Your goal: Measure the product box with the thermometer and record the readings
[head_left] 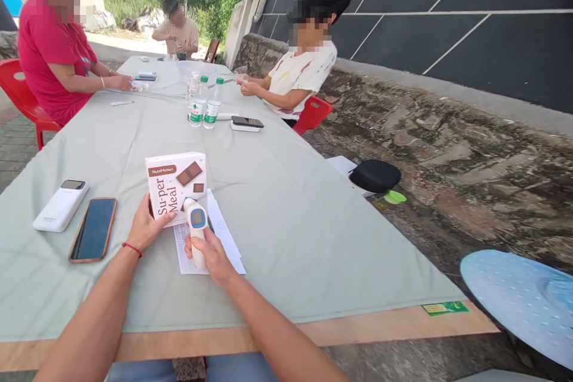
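My left hand (pixel 150 224) grips the lower left corner of a white and brown "Su-per Meal" box (pixel 176 176), which stands tilted above the table with its printed front toward me. In my right hand (pixel 212 253) is a white infrared thermometer (pixel 197 239) with a blue-rimmed screen. Its head overlaps the lower right part of the box front; whether the two touch, I cannot tell. Beneath both hands lie some papers (pixel 228 242), partly covered. A phone (pixel 94 230) in a brown case and a white power bank (pixel 61 206) rest left of my left hand.
Water bottles (pixel 211 104) with green caps stand mid-table, beside a dark phone (pixel 247 122) lying on a white block. One person (pixel 58 65) sits at the left, another (pixel 299 77) at the right, a third (pixel 179 33) at the far end. A blue stool (pixel 519 292) stands off the right corner.
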`<action>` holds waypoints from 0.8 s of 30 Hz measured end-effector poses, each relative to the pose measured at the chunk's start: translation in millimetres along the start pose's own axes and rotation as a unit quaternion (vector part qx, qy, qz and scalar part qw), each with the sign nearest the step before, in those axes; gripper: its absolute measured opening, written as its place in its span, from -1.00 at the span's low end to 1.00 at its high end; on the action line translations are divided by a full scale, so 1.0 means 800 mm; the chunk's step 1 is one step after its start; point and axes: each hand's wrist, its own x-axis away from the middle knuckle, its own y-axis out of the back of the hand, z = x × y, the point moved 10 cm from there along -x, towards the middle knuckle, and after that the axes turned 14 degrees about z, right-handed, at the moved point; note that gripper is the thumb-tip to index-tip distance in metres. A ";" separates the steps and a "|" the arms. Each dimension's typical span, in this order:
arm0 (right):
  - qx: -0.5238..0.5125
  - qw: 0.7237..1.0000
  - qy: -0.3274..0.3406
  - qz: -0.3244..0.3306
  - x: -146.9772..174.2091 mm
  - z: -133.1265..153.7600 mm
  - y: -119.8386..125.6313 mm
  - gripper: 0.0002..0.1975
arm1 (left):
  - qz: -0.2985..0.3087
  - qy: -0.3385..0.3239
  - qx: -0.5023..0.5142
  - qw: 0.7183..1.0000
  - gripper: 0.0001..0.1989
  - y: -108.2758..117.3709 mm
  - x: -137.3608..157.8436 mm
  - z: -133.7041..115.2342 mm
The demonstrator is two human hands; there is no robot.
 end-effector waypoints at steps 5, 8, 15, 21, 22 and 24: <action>-0.004 0.999 0.026 0.028 0.000 0.010 -0.006 -0.69 | -0.015 0.008 0.016 1.000 -0.35 0.001 -0.001 0.007; 0.002 0.999 0.034 0.033 0.000 0.010 -0.006 -0.66 | -0.014 0.006 0.025 1.000 -0.35 0.000 -0.002 0.008; 0.013 0.998 0.043 0.043 0.002 0.016 -0.006 -0.69 | -0.042 0.021 0.039 0.998 -0.29 0.003 0.001 0.010; 0.028 0.997 0.056 0.048 0.005 0.027 -0.004 -0.64 | -0.122 -0.005 0.033 0.992 -0.25 0.029 0.007 0.012; 0.032 0.997 0.054 0.048 0.005 0.027 -0.003 -0.63 | -0.140 -0.011 0.031 0.990 -0.25 0.036 0.008 0.012; 0.039 0.997 0.050 0.049 0.006 0.028 -0.002 -0.63 | -0.178 -0.021 0.022 0.984 -0.25 0.051 0.011 0.013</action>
